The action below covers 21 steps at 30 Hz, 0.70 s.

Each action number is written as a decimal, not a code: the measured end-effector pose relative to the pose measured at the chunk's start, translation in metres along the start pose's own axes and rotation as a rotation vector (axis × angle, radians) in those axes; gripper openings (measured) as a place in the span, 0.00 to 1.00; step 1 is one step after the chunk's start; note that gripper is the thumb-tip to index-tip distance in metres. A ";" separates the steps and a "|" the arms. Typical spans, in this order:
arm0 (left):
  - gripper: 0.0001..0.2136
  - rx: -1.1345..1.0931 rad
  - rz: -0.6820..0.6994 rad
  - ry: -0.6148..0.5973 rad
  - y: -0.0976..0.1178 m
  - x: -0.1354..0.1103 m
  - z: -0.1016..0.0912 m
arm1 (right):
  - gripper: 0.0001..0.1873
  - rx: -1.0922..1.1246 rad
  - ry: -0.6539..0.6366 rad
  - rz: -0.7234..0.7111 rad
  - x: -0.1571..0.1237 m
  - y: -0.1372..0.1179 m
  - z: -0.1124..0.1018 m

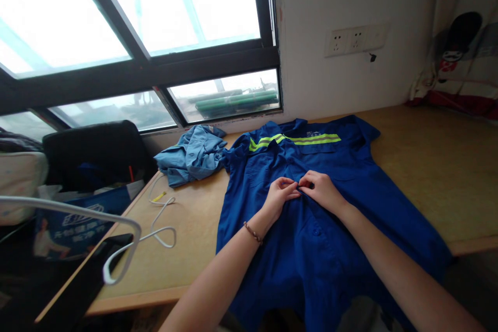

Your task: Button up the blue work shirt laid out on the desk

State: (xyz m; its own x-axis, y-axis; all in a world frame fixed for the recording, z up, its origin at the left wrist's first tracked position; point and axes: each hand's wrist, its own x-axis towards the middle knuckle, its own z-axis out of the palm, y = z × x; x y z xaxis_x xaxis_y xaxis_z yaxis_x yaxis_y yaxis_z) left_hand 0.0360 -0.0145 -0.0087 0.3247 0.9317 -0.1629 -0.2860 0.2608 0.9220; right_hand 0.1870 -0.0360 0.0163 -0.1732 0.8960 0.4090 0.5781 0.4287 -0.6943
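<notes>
A dark blue work shirt (pixel 257 238) lies spread over the table, its collar end toward the wall and its lower part hanging over the near edge. Yellow-green reflective tape (pixel 311 139) crosses its chest. My left hand (pixel 280 193) pinches the front placket near the middle of the shirt. Right beside it, my right hand (pixel 317 188) pinches the same fabric edge, the fingertips of both nearly touching. Whatever small part sits between the fingers is hidden. Below the hands, a button (pixel 317 230) shows on the placket.
A crumpled light blue garment (pixel 192 155) lies at the table's back left. A white cable (pixel 155 233) loops over the left side of the wooden table (pixel 194 264). Left of the table stand a black chair (pixel 97 150) and a blue bag (pixel 73 228). Wall sockets (pixel 356 40) are behind.
</notes>
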 end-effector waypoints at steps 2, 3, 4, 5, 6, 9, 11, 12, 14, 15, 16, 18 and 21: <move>0.13 -0.036 0.007 0.026 -0.002 0.002 0.000 | 0.03 -0.005 -0.011 -0.016 -0.001 -0.002 0.003; 0.13 -0.056 0.010 0.035 -0.002 0.003 -0.001 | 0.04 -0.006 -0.020 -0.028 -0.002 -0.002 0.004; 0.13 -0.074 0.012 0.038 -0.003 0.005 -0.002 | 0.04 -0.005 -0.029 -0.042 -0.002 -0.003 0.005; 0.13 -0.089 0.012 0.037 -0.004 0.006 -0.003 | 0.04 -0.002 -0.039 -0.060 -0.001 -0.002 0.005; 0.13 -0.100 0.010 0.028 -0.004 0.008 -0.004 | 0.05 0.004 -0.048 -0.081 0.001 -0.001 0.004; 0.13 -0.124 0.018 -0.026 -0.002 0.014 -0.008 | 0.05 0.010 -0.073 -0.152 0.011 0.003 0.000; 0.14 -0.119 0.037 -0.050 0.001 0.019 -0.011 | 0.05 0.007 -0.084 -0.172 0.021 0.007 -0.002; 0.14 -0.111 0.045 -0.054 0.003 0.022 -0.013 | 0.05 0.008 -0.088 -0.170 0.026 0.009 -0.002; 0.15 -0.100 0.057 -0.053 0.006 0.026 -0.015 | 0.05 0.023 -0.077 -0.140 0.033 0.013 0.002; 0.15 -0.100 0.060 -0.053 0.008 0.028 -0.016 | 0.05 0.036 -0.051 -0.112 0.035 0.015 0.006; 0.15 -0.101 0.061 -0.055 0.008 0.029 -0.016 | 0.06 0.056 -0.010 -0.077 0.036 0.017 0.010; 0.14 -0.099 0.067 -0.065 0.008 0.030 -0.018 | 0.06 0.110 0.075 0.000 0.034 0.021 0.018; 0.13 -0.098 0.070 -0.076 0.005 0.029 -0.019 | 0.08 0.184 0.098 0.048 0.029 0.027 0.024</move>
State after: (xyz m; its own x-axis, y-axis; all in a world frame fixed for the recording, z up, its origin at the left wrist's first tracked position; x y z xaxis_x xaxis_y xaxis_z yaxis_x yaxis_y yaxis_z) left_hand 0.0267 0.0189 -0.0155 0.3668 0.9278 -0.0686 -0.3961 0.2225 0.8908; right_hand 0.1781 0.0042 -0.0051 -0.0649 0.9043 0.4220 0.4265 0.4075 -0.8075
